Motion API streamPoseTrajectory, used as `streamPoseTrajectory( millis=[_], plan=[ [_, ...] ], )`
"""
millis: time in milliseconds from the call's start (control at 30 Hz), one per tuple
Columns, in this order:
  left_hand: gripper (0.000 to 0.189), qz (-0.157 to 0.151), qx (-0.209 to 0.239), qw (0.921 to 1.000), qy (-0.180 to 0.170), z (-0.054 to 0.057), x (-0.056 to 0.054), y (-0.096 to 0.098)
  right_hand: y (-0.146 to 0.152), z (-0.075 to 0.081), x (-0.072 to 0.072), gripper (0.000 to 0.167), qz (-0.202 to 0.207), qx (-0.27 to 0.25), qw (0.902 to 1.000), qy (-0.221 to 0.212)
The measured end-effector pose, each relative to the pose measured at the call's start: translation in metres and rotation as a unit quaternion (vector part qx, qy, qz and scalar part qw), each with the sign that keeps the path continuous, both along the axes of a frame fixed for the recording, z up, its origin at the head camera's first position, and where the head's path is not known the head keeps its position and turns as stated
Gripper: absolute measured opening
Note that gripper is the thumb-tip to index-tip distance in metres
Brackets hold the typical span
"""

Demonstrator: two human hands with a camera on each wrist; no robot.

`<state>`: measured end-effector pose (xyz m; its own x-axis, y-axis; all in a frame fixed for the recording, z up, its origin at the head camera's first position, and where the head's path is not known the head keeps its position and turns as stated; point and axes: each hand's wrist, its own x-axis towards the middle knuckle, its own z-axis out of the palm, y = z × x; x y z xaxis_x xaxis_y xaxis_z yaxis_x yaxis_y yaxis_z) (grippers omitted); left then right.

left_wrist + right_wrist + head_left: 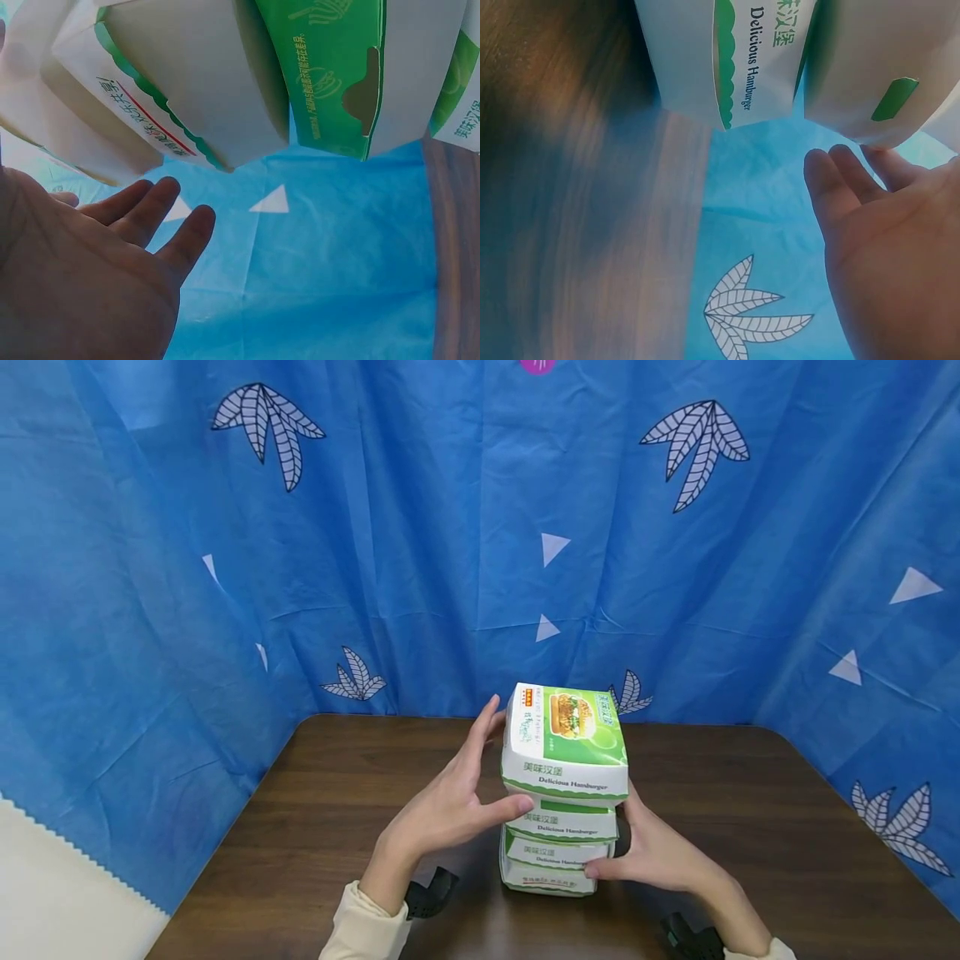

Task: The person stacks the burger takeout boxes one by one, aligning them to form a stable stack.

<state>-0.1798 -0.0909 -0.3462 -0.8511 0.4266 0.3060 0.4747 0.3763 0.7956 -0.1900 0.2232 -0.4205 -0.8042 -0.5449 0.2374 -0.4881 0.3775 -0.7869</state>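
A stack of white-and-green hamburger boxes [564,783] stands on the wooden table, its layers slightly out of line. The top box [566,739] shows a burger picture on its lid and overhangs the lower ones. On the left side is my left hand [450,802], fingers stretched out and thumb tip overlapping the front of the stack; in the left wrist view its fingers sit just below the box sides. To the right is my right hand [663,852], its thumb at the front of the lowest box [547,878]. In the right wrist view its loosely extended fingertips are right at a box's edge.
The dark wooden table [315,852] has rounded back corners. Behind it hangs a blue curtain [427,527] with leaf and triangle prints. Dark straps [432,893] sit at both wrists. A pale surface [60,885] shows at the lower left.
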Motion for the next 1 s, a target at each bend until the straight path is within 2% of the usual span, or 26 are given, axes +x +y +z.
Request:
streamPoseTrajectory(
  millis=[333,533,700,767,833,933,1000],
  plan=[
    [0.114,-0.012,0.01,0.9998,0.009,0.002,-0.001,0.001,0.002,0.008,0.002,0.13,0.017,-0.008,0.9996,0.02],
    [0.117,-0.016,0.01,0.9998,0.009,0.002,0.0,0.001,0.008,0.016,0.006,0.141,-0.009,0.007,0.9989,0.046],
    [0.119,-0.015,0.009,0.9998,0.007,0.003,0.0,-0.003,0.013,0.023,0.01,0.146,-0.036,0.011,0.9983,0.045],
    [0.119,-0.017,0.015,0.9996,0.016,0.003,0.0,-0.008,0.016,0.025,0.012,0.141,-0.042,0.014,0.9979,0.047],
    [0.113,-0.02,0.026,0.999,0.031,0.003,-0.001,-0.014,0.019,0.027,0.013,0.129,-0.045,0.018,0.9973,0.056],
    [0.101,-0.023,0.046,0.9972,0.054,0.003,-0.002,-0.024,0.022,0.028,0.015,0.103,-0.048,0.019,0.9958,0.076],
    [0.089,-0.014,0.053,0.9966,0.061,0.003,-0.002,-0.029,0.024,0.03,0.017,0.084,-0.065,0.028,0.9932,0.093]
  ],
)
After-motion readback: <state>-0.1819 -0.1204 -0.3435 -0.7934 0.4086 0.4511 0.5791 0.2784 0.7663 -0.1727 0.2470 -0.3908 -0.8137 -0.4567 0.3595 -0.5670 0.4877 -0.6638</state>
